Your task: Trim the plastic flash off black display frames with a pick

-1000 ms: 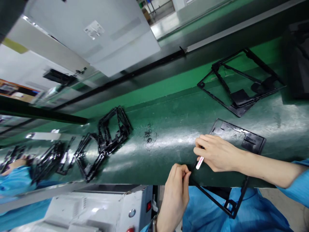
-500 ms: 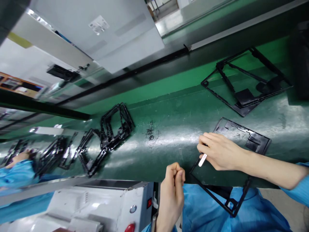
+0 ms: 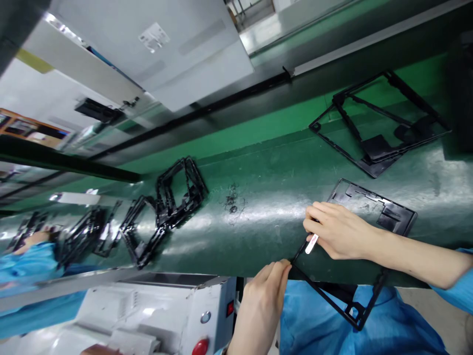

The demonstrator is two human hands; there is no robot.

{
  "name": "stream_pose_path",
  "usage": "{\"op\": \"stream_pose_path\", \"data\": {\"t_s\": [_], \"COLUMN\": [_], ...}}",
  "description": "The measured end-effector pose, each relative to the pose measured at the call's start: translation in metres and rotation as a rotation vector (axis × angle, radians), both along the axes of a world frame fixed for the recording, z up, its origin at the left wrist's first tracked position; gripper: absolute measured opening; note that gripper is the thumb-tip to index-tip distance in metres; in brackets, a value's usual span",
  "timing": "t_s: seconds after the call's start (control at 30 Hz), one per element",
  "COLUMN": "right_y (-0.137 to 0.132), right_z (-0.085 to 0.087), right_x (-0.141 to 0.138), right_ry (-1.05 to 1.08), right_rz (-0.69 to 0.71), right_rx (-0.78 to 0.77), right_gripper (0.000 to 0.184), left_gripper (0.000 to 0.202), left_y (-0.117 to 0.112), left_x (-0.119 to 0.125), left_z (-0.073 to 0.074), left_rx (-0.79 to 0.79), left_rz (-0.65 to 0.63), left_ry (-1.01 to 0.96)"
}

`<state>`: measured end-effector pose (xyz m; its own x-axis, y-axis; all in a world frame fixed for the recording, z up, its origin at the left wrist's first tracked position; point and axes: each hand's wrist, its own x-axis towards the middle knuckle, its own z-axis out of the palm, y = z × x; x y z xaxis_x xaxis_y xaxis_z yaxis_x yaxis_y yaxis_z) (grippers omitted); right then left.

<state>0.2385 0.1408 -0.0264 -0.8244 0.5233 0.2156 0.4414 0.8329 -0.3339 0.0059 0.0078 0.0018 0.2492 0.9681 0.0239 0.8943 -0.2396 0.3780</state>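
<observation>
Fingers of L hand (image 3: 260, 301) narrow, thumb + tips together, touching L corner of black frame (image 3: 396, 217); can't tell what, if anything, sits betw. tips. R hand (image 3: 334, 230) palm-down, fingers curled tight on white strip (image 3: 312, 244) w/ pinkish marking; strip's lower end pokes out below fingers, pointing twd near edge.

Black frame lies askew across near edge of table (image 3: 266, 167): solid panel end on tabletop, partly behind R hand + forearm; open end overhangs near edge, bottom corner above wearer's blue clothing (image 3: 314, 335).

Twd far edge, beyond panel end: two loose frames (image 3: 375, 147), one overlapping the other, turned diff. ways. Dark object (image 3: 461, 88) twd table's R end, detail lost in shadow.

L of hands, mid-table: patch of dark marks (image 3: 232, 201); can't tell if scraps or scratches. Further L: stacked frames (image 3: 190, 199), then more frames strung along twd L end, blurred. Co-worker's sleeve (image 3: 31, 264), blue, by near edge there, also blurred.

Below near edge, L of L hand: gray machine (image 3: 148, 303) w/ red button (image 3: 200, 347). Past far edge: big pale panel (image 3: 199, 64) w/ printed label (image 3: 154, 37).
</observation>
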Motion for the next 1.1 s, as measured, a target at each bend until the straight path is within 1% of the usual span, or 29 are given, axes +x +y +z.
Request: {"op": "stream_pose_path", "data": {"t_s": [0.17,0.3,0.4,0.47,0.53,0.6,0.7,0.93,1.1], "right_y": [0.0,0.001,0.0,0.0,0.0,0.0,0.0,0.0,0.0], "right_z": [-0.003,-0.004,-0.004,-0.004,-0.003,-0.003,-0.002,-0.001,-0.002], "right_x": [0.0,0.0,0.001,0.001,0.0,0.0,0.0,-0.001,0.0], "right_ry": [0.013,0.013,0.013,0.015,0.013,0.012,0.013,0.005,-0.002], "right_rz": [-0.003,-0.005,-0.003,-0.002,0.0,0.001,0.002,0.001,0.003], "right_rx": [0.007,0.012,0.011,0.008,0.003,0.001,-0.004,-0.006,0.001], "right_gripper": [0.007,0.005,0.006,0.006,0.006,0.006,0.005,0.006,0.005], "left_gripper": [0.023,0.021,0.019,0.019,0.02,0.021,0.022,0.018,0.018], "left_y": [-0.005,-0.008,-0.008,-0.007,-0.005,-0.003,0.0,0.002,0.006], "left_x": [-0.01,-0.017,-0.015,-0.012,-0.01,-0.01,-0.012,-0.018,-0.018], "left_z": [-0.004,-0.006,-0.006,-0.008,-0.01,-0.011,-0.009,-0.007,-0.007], "left_rx": [-0.058,-0.032,-0.003,0.041,0.074,0.079,0.056,0.042,-0.033], "left_rz": [0.012,0.047,0.069,0.039,-0.03,-0.099,-0.17,-0.243,-0.265], "left_ry": [-0.046,-0.079,-0.147,-0.173,-0.156,-0.118,-0.08,-0.032,-0.009]}}
